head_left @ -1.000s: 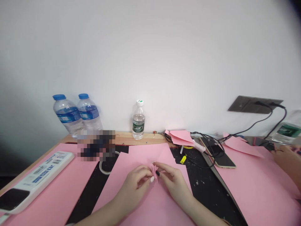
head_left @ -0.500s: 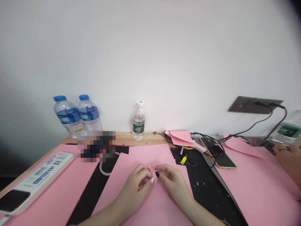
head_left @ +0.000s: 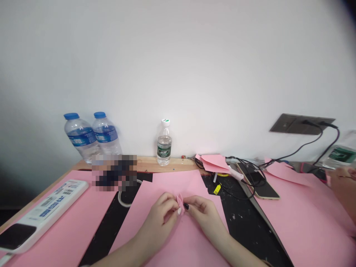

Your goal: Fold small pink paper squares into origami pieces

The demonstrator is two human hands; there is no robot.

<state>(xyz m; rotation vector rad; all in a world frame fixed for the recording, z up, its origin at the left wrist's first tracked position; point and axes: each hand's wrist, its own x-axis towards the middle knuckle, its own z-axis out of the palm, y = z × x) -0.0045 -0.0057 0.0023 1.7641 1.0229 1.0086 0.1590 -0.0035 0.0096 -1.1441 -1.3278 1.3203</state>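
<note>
Between my two hands is a small folded piece of pink paper (head_left: 180, 203), held upright over a large pink sheet (head_left: 178, 181). My left hand (head_left: 164, 213) pinches its left side and lower end between thumb and fingers. From the right, my right hand (head_left: 202, 211) grips its edge with thumb and forefinger, a dark nail showing on the thumb. The finer folds of the paper are partly hidden by the fingertips.
Water bottles (head_left: 164, 146) stand along the wall. A white device (head_left: 44, 215) lies left on pink paper. At right are cables, a phone (head_left: 260, 183), a pink glue gun (head_left: 236, 173) and another person's hand (head_left: 343, 185). A tape roll (head_left: 122, 198) lies left of centre.
The small folded paper has turned slightly and its upper flaps stand a little further apart. My fingers have shifted slightly around it. The other person's hand at the right edge has moved a little.
</note>
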